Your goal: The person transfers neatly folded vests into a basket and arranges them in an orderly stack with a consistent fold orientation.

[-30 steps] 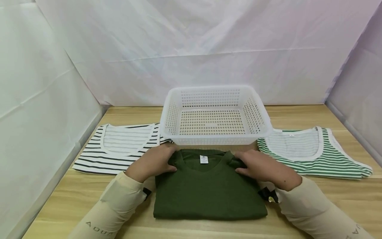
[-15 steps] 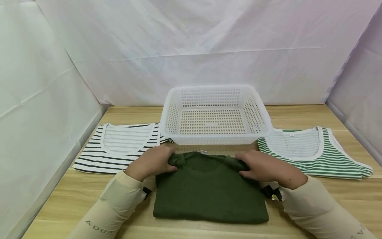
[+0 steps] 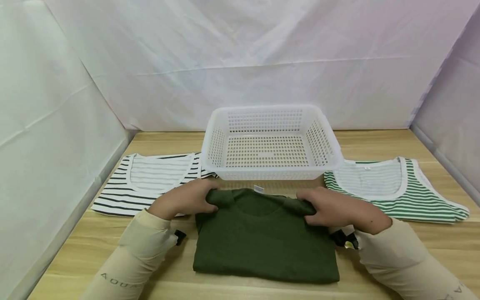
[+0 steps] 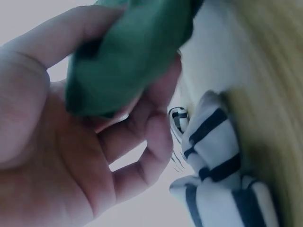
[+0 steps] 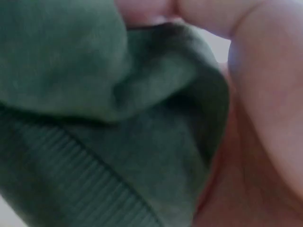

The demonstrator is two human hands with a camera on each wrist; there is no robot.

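Note:
A folded dark green shirt (image 3: 264, 246) lies in front of the basket, its neckline toward the back and a white tag (image 3: 258, 189) at the collar. The left hand (image 3: 187, 199) pinches its upper left shoulder; in the left wrist view, thumb and fingers of that hand (image 4: 71, 127) curl round the green cloth (image 4: 128, 61). At the upper right shoulder, the right hand (image 3: 339, 208) grips the fabric. The right wrist view shows bunched green cloth (image 5: 142, 142) with a ribbed band, held between the thumb and fingers of the hand (image 5: 270, 94).
A white mesh basket (image 3: 271, 173) stands behind the shirt. To the left lies a black-and-white striped top (image 3: 129, 200), to the right a green-and-white striped top (image 3: 420, 210). White cloth walls (image 3: 262, 83) surround the back and sides of the wooden table (image 3: 75, 258).
The collar's tag has turned to stand past the neckline's back edge. The left hand has shifted slightly left, the right hand slightly right, both holding the shoulders, and the shirt's lower right corner moved slightly down.

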